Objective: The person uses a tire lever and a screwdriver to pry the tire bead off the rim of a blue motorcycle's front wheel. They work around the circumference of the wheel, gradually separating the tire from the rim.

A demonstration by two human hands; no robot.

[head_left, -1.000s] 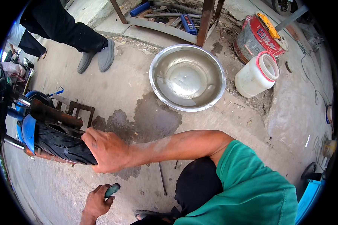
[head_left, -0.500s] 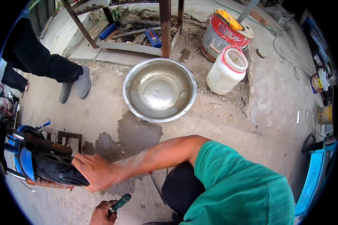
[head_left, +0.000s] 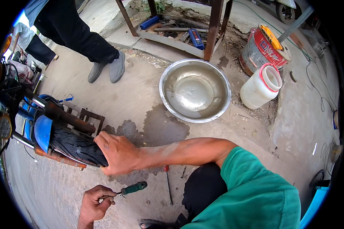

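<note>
At the left of the frame, a black tyre [head_left: 75, 146] is set between rusty fork legs, and its near end is gripped by the right hand [head_left: 121, 153], the fingers bent over the edge; their tips are hidden, so how tightly they are closed cannot be told. At the lower left, a green-handled tool [head_left: 133, 188] is held by the left hand [head_left: 93, 202], its thin metal shank pinched between thumb and curled fingers while the handle is pointed rightward, clear of the tyre. Beneath the right forearm, a red-handled screwdriver [head_left: 168, 187] is laid on the concrete (its handle partly covered by the arm). In the upper centre, shallow water is contained by a wide metal basin [head_left: 196, 120]. To its right, a white jar [head_left: 255, 91] rimmed in red is placed in front of a red and grey drum [head_left: 252, 63].
</note>
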